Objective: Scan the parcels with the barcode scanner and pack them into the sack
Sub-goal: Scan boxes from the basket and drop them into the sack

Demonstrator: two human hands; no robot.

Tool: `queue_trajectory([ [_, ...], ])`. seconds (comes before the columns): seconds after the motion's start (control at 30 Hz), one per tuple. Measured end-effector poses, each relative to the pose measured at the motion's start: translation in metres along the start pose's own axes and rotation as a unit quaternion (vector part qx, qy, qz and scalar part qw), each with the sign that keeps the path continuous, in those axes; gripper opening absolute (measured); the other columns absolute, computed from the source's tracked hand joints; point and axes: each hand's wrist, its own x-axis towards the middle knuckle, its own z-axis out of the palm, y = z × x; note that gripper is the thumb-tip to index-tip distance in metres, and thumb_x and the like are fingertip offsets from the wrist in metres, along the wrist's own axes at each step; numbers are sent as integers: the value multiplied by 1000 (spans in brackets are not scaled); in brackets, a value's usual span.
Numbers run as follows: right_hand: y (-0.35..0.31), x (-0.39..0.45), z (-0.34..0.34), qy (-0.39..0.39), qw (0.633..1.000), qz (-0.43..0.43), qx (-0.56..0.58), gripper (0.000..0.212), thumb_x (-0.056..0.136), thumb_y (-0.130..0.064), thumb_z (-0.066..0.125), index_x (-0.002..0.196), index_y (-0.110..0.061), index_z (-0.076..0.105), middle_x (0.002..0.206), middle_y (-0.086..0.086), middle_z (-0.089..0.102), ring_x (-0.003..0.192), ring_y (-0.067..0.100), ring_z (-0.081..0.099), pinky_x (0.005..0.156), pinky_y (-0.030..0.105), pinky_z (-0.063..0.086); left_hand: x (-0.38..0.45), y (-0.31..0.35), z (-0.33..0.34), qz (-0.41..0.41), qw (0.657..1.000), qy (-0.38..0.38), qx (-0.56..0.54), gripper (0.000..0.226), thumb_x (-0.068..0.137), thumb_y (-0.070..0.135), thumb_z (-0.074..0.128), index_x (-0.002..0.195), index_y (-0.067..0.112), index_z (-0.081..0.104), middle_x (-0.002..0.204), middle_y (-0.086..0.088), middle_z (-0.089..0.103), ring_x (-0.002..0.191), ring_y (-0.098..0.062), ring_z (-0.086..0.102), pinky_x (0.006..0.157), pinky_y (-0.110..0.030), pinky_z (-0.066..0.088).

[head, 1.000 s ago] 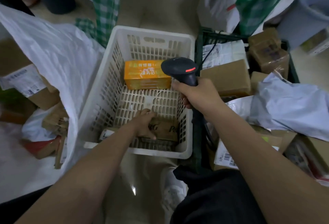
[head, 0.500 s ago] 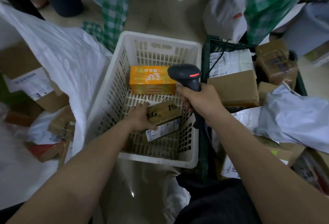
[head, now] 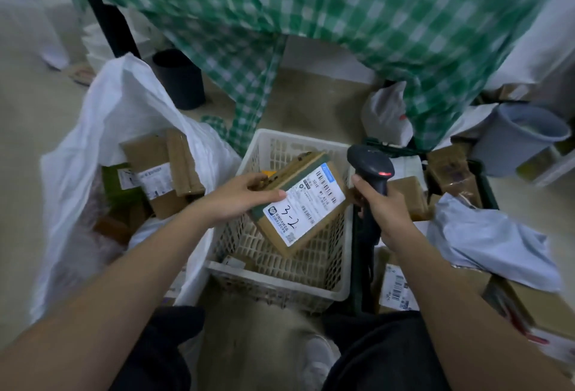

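- Now your white basket sits between the open sack and a green crate of parcels.
- Your left hand grips the tilted parcel, label up, long axis running toward the scanner clasped in your right hand.

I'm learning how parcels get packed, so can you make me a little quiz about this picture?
1. True or false: the left hand holds a brown parcel over the white basket.
2. What does the right hand grip? A) scanner B) bucket C) shoe
3. Fill in: handwritten on the parcel's label is ___.

Key: 1 true. 2 A, the scanner. 3 "3-2".
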Motion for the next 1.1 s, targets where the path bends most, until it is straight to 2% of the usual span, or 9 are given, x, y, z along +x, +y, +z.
queue_trajectory([
  [0.1,-5,-13,7,-21,999,-5,27,35,83,-31,75,110,-11,65,94,5,72,76,14,69,56,21,51,-20,-1,-2,-25,995,23,-96,65,89,39,63,145,28,33,118,9,56,85,2,60,59,-16,47],
  [0.17,-6,-19,19,-31,997,-7,68,37,82,-29,76,112,-12,64,102,7,73,85,17,71,70,28,57,-28,-5,0,-29,990,25,-137,70,90,38,61,150,34,23,124,8,53,88,1,60,57,-16,50],
  [0.27,-8,-23,38,-39,994,-31,101,42,77,-28,80,113,-14,64,106,4,74,98,22,70,92,43,54,-30,-8,6,-6,989,3,-146,82,89,43,64,149,49,7,134,11,49,107,-6,57,82,-31,50],
  [0.43,-12,-21,53,-30,993,-53,103,26,76,-16,81,96,-12,65,104,9,73,98,22,69,90,39,55,-22,-10,2,9,977,23,-213,68,83,41,67,139,45,27,116,1,68,105,-20,66,94,-43,50],
  [0.57,-9,-12,62,-43,994,-69,76,41,74,-16,82,109,-4,64,103,8,72,91,16,68,81,31,54,-16,-12,-9,2,969,82,-234,49,87,44,61,126,25,40,108,-6,69,89,-12,70,75,-28,55],
  [0.73,-10,-8,68,-62,992,-95,47,42,76,-14,81,112,-3,62,100,5,72,87,12,67,75,25,51,-18,-18,-26,-17,984,68,-166,86,78,46,71,146,30,20,115,1,60,102,-14,66,80,-28,56],
  [0.87,-7,-13,71,-84,991,-107,18,23,78,-10,78,96,-9,64,90,0,72,75,4,68,60,13,51,-22,-22,-26,-19,992,40,-120,74,86,36,67,147,27,26,106,10,60,101,-11,65,79,-27,57],
  [1.0,-6,-20,74,-82,990,-113,-6,31,79,-16,78,105,-6,64,95,3,72,84,11,67,66,18,51,-22,-27,-27,-37,984,54,-165,67,87,26,68,144,18,33,112,5,60,95,-11,67,71,-24,58],
  [1.1,-7,-24,70,-76,988,-126,-54,23,82,-24,76,101,-14,65,88,0,70,81,14,64,71,28,50,-18,-34,-27,-49,977,100,-184,72,84,27,72,143,15,32,125,-3,56,101,-17,66,79,-29,58],
])
